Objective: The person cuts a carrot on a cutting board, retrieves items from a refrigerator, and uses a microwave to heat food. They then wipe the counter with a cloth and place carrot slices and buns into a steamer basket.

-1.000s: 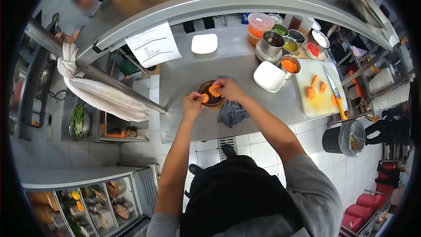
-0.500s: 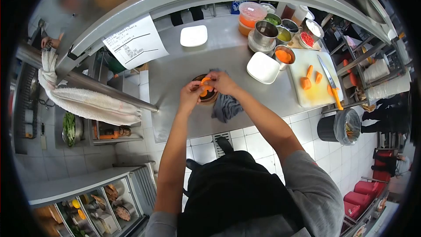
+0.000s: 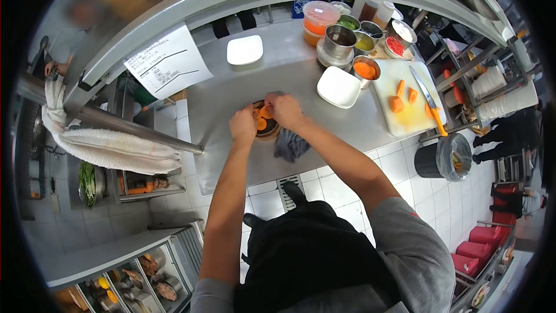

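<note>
Both hands are over a small dark round bowl (image 3: pixel 269 134) with a brown rim on the steel counter. My left hand (image 3: pixel 243 126) is at the bowl's left side, fingers closed on an orange carrot slice (image 3: pixel 261 124). At the upper right of the bowl, my right hand (image 3: pixel 285 110) pinches another carrot slice (image 3: pixel 266 110). The fingertips are partly hidden from above. A crumpled grey cloth (image 3: pixel 291 146) touches the bowl's right side, below my right wrist.
A white cutting board (image 3: pixel 399 124) at the right bears carrot pieces (image 3: pixel 397 104) and a knife (image 3: pixel 424 93). White dishes (image 3: pixel 339 87) and a metal cup of orange slices (image 3: pixel 365 70) stand nearer. Sauce containers line the back; a paper ticket (image 3: pixel 168 64) hangs at left.
My hands have come slightly further apart over the bowl, and the carrot slices between them have separated. The whole view has shifted a little with my head.
</note>
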